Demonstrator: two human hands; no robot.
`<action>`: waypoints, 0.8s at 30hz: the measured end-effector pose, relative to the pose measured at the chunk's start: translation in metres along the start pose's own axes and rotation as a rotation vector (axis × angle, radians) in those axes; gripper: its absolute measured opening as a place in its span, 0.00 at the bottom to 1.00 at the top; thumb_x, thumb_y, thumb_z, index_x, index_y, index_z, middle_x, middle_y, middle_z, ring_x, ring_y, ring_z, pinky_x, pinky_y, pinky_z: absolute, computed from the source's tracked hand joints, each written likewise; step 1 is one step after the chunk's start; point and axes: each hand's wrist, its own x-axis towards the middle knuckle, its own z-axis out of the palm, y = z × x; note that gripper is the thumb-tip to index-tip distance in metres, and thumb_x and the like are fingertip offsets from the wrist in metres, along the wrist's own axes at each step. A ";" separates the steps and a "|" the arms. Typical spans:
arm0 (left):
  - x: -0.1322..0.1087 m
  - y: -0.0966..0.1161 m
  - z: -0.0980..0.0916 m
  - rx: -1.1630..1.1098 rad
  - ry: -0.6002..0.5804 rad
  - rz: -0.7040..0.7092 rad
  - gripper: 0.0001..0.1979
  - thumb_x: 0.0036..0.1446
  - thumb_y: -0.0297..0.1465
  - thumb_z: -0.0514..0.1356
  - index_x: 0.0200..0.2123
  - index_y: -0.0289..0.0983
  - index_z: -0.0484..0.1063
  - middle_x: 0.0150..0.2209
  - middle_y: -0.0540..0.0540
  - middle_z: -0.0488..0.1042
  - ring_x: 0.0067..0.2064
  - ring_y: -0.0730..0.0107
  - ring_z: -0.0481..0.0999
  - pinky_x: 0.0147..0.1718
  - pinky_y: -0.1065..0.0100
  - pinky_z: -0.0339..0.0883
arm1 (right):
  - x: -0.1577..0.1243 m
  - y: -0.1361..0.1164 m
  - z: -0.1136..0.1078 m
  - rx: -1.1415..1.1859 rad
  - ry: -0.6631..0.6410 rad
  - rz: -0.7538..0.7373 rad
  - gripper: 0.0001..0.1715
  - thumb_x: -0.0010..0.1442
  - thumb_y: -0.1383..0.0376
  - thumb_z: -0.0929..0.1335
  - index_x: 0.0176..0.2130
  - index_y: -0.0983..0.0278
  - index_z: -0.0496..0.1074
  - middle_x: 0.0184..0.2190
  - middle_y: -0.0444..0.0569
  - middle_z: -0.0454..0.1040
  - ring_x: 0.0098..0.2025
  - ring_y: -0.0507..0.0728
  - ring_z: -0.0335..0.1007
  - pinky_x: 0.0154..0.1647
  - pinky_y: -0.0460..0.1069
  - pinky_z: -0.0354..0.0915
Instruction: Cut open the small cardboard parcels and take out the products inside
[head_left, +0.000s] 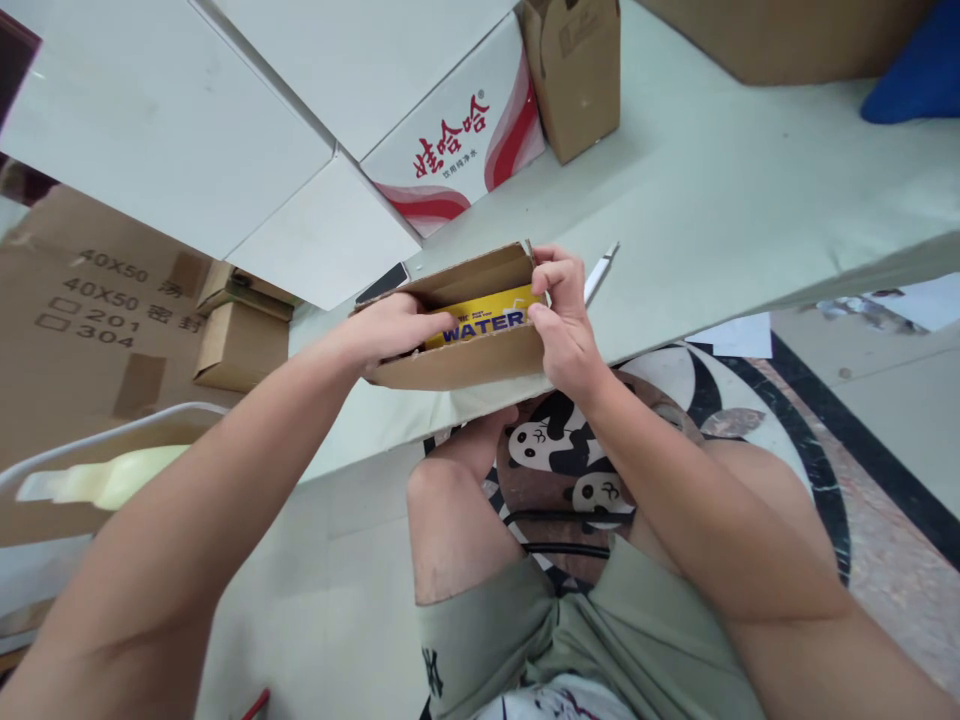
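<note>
Over the near edge of the covered table, an open cardboard box (457,372) is tilted between my two hands. Inside it lies a yellow package (484,312) with "WATER" in dark letters. My left hand (386,328) is closed at the box's left end, its thumb over the yellow package and its other fingers partly hidden. At the right end, my right hand (564,325) pinches the box's edge, fingertips near the package. Just beyond my right hand lies a slim white pen-like tool (602,272). Behind the box is a dark flat object (382,283), partly covered.
White cartons (457,130) with red lettering are stacked at the back, beside a brown box (576,85). A blue item (915,75) lies far right. At left stand a large printed carton (97,300), a smaller box (244,345) and a pale yellow bottle (112,478). A panda-patterned stool (547,445) is below.
</note>
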 end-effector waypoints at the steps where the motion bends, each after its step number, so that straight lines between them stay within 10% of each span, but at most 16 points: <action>1: -0.004 0.002 -0.003 -0.013 0.021 0.015 0.20 0.52 0.50 0.63 0.38 0.41 0.80 0.35 0.45 0.83 0.38 0.58 0.81 0.30 0.67 0.69 | -0.001 0.001 0.001 -0.002 -0.002 -0.004 0.07 0.65 0.64 0.60 0.44 0.56 0.60 0.52 0.49 0.57 0.67 0.60 0.54 0.68 0.64 0.60; 7: -0.031 0.022 -0.019 0.111 0.048 0.043 0.20 0.54 0.51 0.61 0.36 0.41 0.77 0.21 0.46 0.73 0.30 0.58 0.78 0.24 0.66 0.63 | -0.001 0.001 -0.002 -0.006 -0.005 0.026 0.09 0.63 0.65 0.60 0.45 0.55 0.60 0.54 0.49 0.55 0.66 0.60 0.54 0.69 0.65 0.58; 24: -0.057 0.054 -0.024 0.125 -0.064 0.142 0.20 0.58 0.48 0.55 0.37 0.43 0.80 0.29 0.45 0.76 0.32 0.59 0.77 0.28 0.62 0.65 | -0.001 -0.003 0.006 -0.115 -0.095 0.061 0.08 0.66 0.60 0.60 0.46 0.55 0.60 0.53 0.51 0.59 0.69 0.59 0.52 0.71 0.64 0.57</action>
